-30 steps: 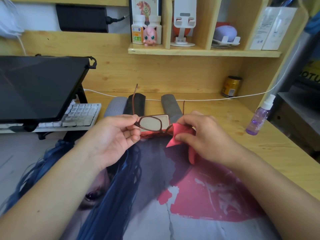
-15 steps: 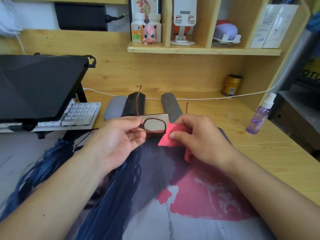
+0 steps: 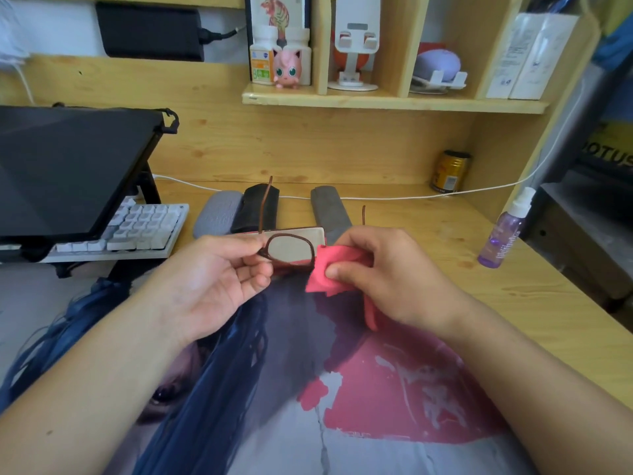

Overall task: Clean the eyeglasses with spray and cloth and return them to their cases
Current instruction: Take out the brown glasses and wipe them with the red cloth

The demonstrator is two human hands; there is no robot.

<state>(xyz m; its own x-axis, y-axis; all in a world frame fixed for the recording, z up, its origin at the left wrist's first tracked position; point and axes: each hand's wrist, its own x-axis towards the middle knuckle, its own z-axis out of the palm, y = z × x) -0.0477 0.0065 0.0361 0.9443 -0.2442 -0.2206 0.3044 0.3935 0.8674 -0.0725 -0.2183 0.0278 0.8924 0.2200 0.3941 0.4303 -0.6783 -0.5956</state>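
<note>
Brown-framed eyeglasses (image 3: 289,247) are held above the desk mat, temples pointing away from me. My left hand (image 3: 219,275) pinches the frame's left corner. My right hand (image 3: 380,274) pinches a pink cloth (image 3: 334,270) folded round the right lens, which is hidden under it. Behind the glasses lie three cases: a light grey one (image 3: 217,214), a black one (image 3: 256,210) and a dark grey one (image 3: 329,210). A purple spray bottle (image 3: 506,234) stands on the desk at the right.
A printed desk mat (image 3: 342,389) covers the near desk. A white keyboard (image 3: 137,229) sits under a raised dark screen (image 3: 68,166) at the left. A gold can (image 3: 450,171) and a white cable (image 3: 394,197) are at the back, below a shelf (image 3: 394,102).
The glasses have turned so the left lens faces me more squarely. The cloth and my right hand have shifted a little left along the frame.
</note>
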